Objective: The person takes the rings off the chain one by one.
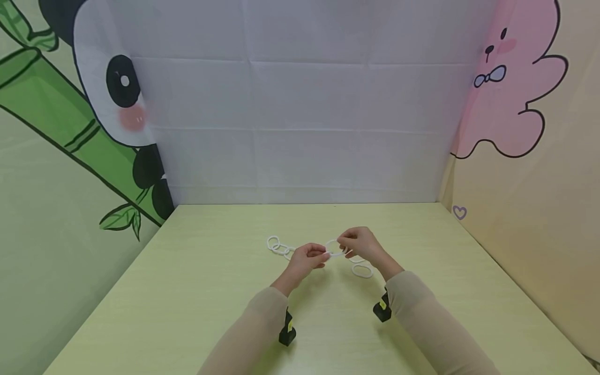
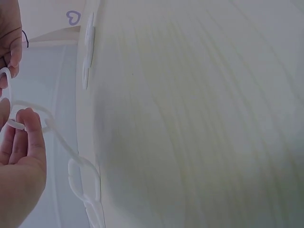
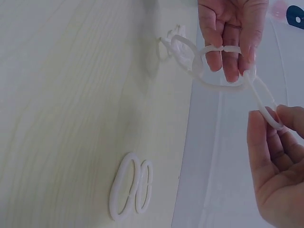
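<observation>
While the left hand (image 1: 307,258) pinches a joined part of a white chain (image 1: 277,247) with thumb and fingertips, the right hand (image 1: 363,244) pinches the end link (image 3: 259,100) between thumb and fingers, both just above the middle of the table. From the left hand the chain slopes down to the tabletop, its far links lying to the left; two spare links (image 3: 118,183) lie side by side near the right hand. Beige sleeves (image 1: 244,338) cover the forearms, with a small black box (image 1: 287,336) below each cuff. Pale yellow with a faint wood grain, the table (image 1: 225,291) bears soft shadows under the arms. Behind it hangs a creased, greyish-white sheet (image 1: 304,104); a panda (image 1: 91,67) and green bamboo (image 1: 51,94) decorate the left side, a pink bear (image 1: 513,114) and a purple heart (image 1: 454,211) the right.
</observation>
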`<action>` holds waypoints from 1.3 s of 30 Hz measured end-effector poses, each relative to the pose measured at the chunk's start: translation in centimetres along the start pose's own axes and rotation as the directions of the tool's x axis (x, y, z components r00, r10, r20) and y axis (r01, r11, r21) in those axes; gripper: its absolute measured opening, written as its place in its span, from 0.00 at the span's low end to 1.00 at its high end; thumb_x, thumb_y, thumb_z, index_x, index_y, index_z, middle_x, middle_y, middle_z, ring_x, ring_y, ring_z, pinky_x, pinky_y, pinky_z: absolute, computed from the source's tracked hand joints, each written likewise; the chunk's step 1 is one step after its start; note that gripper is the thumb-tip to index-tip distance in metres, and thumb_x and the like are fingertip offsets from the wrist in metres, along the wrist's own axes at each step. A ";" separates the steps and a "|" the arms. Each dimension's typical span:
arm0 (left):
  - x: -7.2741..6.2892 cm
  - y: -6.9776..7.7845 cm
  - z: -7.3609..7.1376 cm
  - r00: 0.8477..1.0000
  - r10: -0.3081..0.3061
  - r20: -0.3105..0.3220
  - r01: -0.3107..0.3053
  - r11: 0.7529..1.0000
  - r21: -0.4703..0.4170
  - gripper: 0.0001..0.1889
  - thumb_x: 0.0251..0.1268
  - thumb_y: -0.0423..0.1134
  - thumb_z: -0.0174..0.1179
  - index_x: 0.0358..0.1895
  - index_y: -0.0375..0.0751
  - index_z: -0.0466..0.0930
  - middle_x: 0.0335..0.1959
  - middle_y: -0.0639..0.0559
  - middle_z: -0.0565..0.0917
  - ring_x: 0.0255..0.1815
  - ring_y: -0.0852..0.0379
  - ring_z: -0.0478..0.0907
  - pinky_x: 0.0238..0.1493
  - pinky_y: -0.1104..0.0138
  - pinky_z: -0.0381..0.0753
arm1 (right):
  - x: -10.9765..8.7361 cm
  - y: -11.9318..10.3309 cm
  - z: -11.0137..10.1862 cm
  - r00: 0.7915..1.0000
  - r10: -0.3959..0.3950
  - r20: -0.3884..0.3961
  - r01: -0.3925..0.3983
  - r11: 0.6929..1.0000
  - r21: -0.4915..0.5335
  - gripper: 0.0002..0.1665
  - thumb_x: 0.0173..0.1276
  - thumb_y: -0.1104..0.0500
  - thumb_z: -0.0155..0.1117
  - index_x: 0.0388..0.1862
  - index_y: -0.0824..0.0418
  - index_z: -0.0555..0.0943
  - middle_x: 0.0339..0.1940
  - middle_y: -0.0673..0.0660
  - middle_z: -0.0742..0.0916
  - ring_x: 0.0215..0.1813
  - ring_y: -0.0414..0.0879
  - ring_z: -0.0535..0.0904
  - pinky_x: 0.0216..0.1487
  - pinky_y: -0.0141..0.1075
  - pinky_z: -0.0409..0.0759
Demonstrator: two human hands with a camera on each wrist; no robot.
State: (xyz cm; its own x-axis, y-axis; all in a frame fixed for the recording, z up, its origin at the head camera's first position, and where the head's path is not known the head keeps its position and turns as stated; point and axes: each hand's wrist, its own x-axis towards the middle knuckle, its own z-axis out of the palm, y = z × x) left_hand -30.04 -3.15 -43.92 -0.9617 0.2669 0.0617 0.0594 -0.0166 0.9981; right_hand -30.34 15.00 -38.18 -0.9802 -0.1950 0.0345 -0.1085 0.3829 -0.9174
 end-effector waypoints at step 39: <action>-0.1 -0.1 -0.8 0.997 0.003 -0.072 0.001 0.999 0.052 0.15 0.64 0.33 0.58 0.48 0.24 0.76 0.41 0.36 0.80 0.36 0.56 0.78 0.37 0.67 0.80 | -0.2 0.5 -0.8 0.997 0.070 -0.012 -0.069 0.995 0.067 0.13 0.66 0.61 0.59 0.41 0.72 0.79 0.28 0.62 0.82 0.18 0.42 0.75 0.21 0.32 0.78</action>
State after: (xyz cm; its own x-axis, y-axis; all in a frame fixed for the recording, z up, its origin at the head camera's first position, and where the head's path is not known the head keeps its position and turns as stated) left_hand -30.12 -3.93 -44.07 -0.9783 0.1970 0.0647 0.0727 0.0336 0.9968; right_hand -30.36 15.91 -38.35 -0.9874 -0.1566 -0.0247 -0.0294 0.3338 -0.9422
